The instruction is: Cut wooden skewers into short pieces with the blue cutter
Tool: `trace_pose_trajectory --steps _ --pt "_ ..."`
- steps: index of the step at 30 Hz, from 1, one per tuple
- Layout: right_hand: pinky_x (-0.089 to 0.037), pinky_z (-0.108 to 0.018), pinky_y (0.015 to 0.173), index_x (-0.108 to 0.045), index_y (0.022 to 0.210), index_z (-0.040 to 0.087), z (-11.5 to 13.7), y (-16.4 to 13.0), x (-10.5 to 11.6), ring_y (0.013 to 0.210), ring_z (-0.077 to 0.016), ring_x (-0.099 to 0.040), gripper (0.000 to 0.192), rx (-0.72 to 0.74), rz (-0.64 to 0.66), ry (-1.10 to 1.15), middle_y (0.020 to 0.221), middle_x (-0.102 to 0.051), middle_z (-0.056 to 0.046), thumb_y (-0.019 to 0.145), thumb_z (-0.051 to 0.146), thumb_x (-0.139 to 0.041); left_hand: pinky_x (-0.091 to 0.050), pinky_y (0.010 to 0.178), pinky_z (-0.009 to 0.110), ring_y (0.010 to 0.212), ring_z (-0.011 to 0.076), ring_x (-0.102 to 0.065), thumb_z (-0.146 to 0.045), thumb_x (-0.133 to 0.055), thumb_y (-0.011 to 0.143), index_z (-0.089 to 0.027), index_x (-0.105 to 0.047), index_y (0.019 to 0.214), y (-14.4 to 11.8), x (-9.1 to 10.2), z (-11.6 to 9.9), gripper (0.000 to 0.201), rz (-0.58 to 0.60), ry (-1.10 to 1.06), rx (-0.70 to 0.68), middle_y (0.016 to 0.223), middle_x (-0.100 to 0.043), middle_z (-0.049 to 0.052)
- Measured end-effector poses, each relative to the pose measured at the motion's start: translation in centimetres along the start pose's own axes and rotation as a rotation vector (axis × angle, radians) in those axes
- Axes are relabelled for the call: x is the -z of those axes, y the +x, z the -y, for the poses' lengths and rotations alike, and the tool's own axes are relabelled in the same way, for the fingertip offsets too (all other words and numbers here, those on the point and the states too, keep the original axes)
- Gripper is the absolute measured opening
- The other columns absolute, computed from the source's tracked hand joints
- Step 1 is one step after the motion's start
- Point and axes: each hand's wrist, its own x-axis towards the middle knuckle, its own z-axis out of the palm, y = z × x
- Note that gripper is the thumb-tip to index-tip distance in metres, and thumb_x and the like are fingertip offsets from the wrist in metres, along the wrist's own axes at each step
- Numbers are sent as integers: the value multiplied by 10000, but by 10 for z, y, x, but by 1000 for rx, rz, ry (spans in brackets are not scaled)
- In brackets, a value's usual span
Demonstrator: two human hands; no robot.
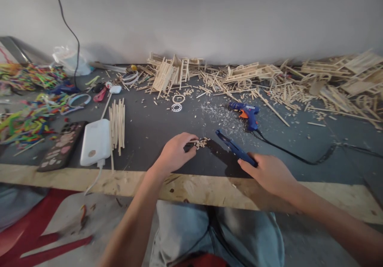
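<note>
One small heap [202, 142] of cut wooden bits, pale, on the table [143, 129] near its front edge. Left hand [178, 151], just left of the heap: thumb and fingers curled, tips at the near bits; whether a piece is pinched between them cannot be told. Right hand [269, 173], right of the heap and nearer the front edge: wrapped around one blue tool [236, 149], apparently a cutter, its tip apart from the heap on the right. One bundle of long sticks [117, 123], well left of the heap; past it one white power bank [96, 141], then one phone [62, 147] in a dark patterned case. Two rings [176, 110], beyond the heap and somewhat left. One glue gun [252, 118], beyond and to the right, lying down. Several wooden frames [163, 75], far beyond the heap, along the wall [209, 24]. Step in hand, by judgement: cutting sticks short, or gathering the cut bits. Next move, if another cut, calls for a stick held steady by the left hand, its end set between the tool's jaws.
</note>
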Motion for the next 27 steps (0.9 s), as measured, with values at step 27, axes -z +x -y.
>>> trace_pose_trajectory --steps 27 --pt "-376 -288 596 -614 863 225 38 -30 20 706 -204 -605 226 170 100 144 788 -680 -42 833 426 -516 -429 566 231 567 99 -520 -409 -380 944 -188 -583 949 -49 -19 -61 300 -70 -857 269 815 -629 27"
